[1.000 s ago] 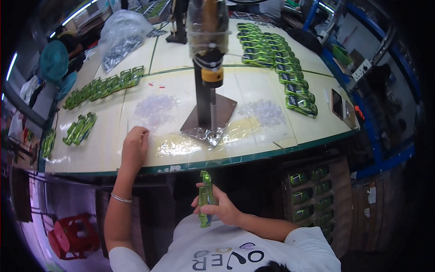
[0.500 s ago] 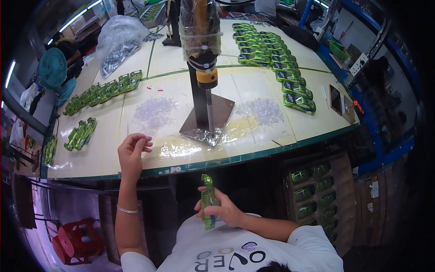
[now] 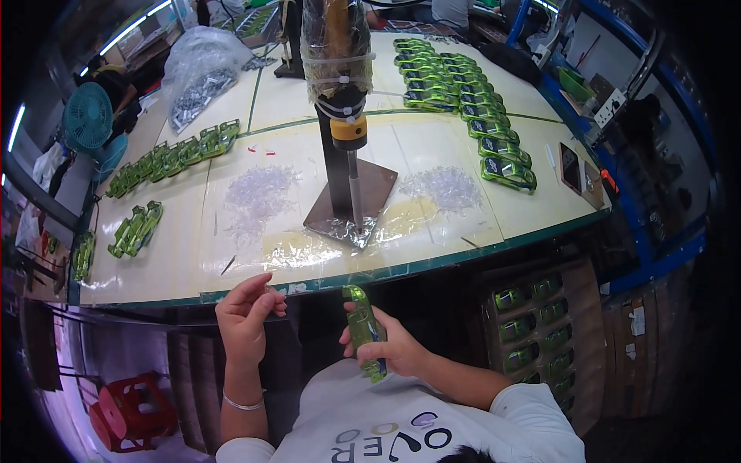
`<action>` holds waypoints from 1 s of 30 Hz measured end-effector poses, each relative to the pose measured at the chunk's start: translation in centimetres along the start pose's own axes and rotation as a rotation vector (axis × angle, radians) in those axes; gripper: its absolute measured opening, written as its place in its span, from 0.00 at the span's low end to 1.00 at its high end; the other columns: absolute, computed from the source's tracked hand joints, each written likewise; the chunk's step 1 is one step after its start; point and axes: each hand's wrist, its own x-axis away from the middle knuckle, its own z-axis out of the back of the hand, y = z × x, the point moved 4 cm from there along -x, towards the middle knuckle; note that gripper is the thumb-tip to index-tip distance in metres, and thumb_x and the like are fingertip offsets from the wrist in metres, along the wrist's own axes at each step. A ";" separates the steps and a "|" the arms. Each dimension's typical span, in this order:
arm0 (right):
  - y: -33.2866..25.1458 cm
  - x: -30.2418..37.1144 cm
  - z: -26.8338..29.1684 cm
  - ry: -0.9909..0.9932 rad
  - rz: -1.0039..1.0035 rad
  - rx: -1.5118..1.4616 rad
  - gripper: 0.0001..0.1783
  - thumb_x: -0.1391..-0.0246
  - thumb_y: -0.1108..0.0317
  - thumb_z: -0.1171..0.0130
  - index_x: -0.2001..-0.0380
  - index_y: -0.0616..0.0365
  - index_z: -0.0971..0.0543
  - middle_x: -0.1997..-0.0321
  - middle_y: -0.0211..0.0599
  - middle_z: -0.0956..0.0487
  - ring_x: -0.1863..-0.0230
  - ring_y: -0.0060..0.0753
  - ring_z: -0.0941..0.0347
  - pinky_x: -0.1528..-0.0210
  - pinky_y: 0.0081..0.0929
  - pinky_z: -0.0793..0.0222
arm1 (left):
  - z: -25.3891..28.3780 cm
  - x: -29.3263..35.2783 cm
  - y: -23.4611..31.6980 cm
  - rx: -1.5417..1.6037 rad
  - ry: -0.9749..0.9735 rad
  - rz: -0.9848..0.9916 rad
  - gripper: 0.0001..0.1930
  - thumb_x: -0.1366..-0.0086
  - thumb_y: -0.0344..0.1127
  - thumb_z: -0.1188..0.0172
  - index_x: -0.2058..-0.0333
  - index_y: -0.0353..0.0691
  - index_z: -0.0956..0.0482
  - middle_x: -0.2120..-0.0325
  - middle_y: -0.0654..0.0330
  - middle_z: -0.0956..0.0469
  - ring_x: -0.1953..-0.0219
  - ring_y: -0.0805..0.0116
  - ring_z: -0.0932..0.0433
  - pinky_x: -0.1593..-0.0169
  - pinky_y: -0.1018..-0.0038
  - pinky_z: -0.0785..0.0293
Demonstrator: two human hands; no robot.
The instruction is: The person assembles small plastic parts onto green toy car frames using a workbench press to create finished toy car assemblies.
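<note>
My right hand point(image 3: 394, 346) is closed around a green plastic toy car body shell point(image 3: 363, 328), held on end in front of my shirt. My left hand point(image 3: 251, 312) is just off the table's near edge, left of the shell. Its thumb and fingers are drawn together in a pinch, and whatever is between them is too small to make out. Beyond it lies a loose pile of small clear plastic pieces point(image 3: 261, 194). A second pile of clear pieces point(image 3: 444, 189) lies to the right of a press-like screwdriver stand with a yellow collar point(image 3: 349, 133) and a downward shaft.
Rows of green car shells point(image 3: 174, 158) lie on the left; more with dark panels point(image 3: 494, 139) stand at right. A plastic bag of grey metal parts point(image 3: 202, 85) sits at the back left. A phone point(image 3: 571, 168) is near the right edge. Below stands a box of cars point(image 3: 529, 328).
My left hand has drawn back from beside the left pile to off the table edge, moving toward me and slightly right. The green shell in my right hand has turned a little.
</note>
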 end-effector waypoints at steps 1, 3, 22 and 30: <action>-0.2 0.0 0.1 0.000 0.000 0.000 0.41 0.66 0.72 0.41 0.46 0.59 0.49 0.62 0.44 0.32 0.63 0.33 0.31 0.65 0.24 0.32 | -0.2 0.2 0.1 -0.005 -0.027 -0.006 0.12 0.45 0.26 0.48 0.61 0.27 0.30 0.78 0.55 0.26 0.77 0.71 0.27 0.71 0.80 0.29; -0.6 0.2 0.4 0.056 0.037 0.109 0.41 0.67 0.72 0.39 0.47 0.59 0.47 0.63 0.42 0.32 0.64 0.31 0.31 0.65 0.23 0.33 | -0.5 0.6 0.0 0.020 -0.048 0.012 0.12 0.45 0.25 0.48 0.61 0.27 0.30 0.77 0.54 0.26 0.76 0.71 0.26 0.71 0.80 0.28; -5.3 1.4 -0.4 0.274 0.636 1.165 0.44 0.74 0.69 0.35 0.48 0.58 0.42 0.64 0.41 0.30 0.72 0.32 0.32 0.68 0.25 0.34 | -6.7 2.0 0.5 -0.175 -0.274 -0.167 0.14 0.56 0.22 0.39 0.66 0.35 0.23 0.76 0.64 0.35 0.75 0.78 0.38 0.71 0.85 0.41; -5.3 1.6 0.0 0.264 0.700 1.219 0.43 0.75 0.69 0.35 0.49 0.57 0.40 0.67 0.40 0.30 0.73 0.33 0.32 0.69 0.26 0.33 | -6.5 2.0 0.7 -0.367 -0.335 -0.230 0.16 0.59 0.23 0.38 0.66 0.38 0.22 0.80 0.64 0.36 0.75 0.74 0.37 0.73 0.82 0.41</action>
